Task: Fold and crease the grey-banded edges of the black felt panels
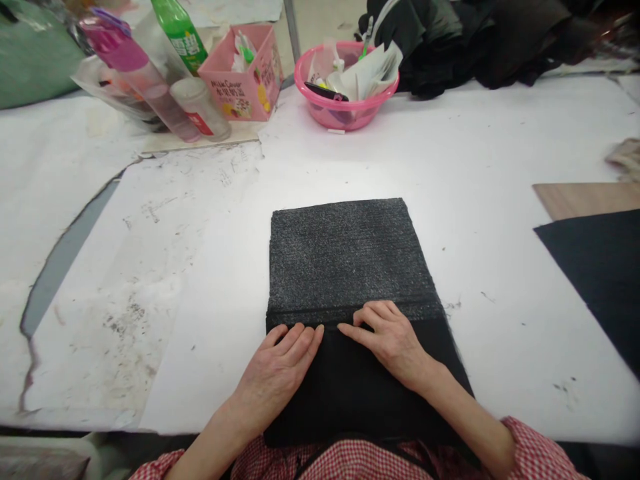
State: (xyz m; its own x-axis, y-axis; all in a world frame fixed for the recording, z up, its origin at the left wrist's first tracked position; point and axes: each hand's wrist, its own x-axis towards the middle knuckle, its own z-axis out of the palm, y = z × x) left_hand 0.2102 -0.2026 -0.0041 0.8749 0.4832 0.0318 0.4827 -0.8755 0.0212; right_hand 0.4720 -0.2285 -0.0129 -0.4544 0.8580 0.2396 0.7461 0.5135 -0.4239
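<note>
A black fabric piece lies in front of me, its upper part speckled grey and rough, its lower part plain and smooth. A narrow folded ridge crosses it where the two parts meet. My left hand is at the left part of this fold, fingers close together and bent, tips on the cloth. Along the same fold, further right, my right hand pinches the cloth with curled fingers and an extended thumb. The fingertips partly hide the fold. The fabric's near end hangs at the table edge against my checked clothing.
A pink basin with papers and small tools stands at the back. Left of it are a pink box, a white-capped jar, a pink bottle and a green bottle. Dark cloth lies right; black fabric is heaped behind.
</note>
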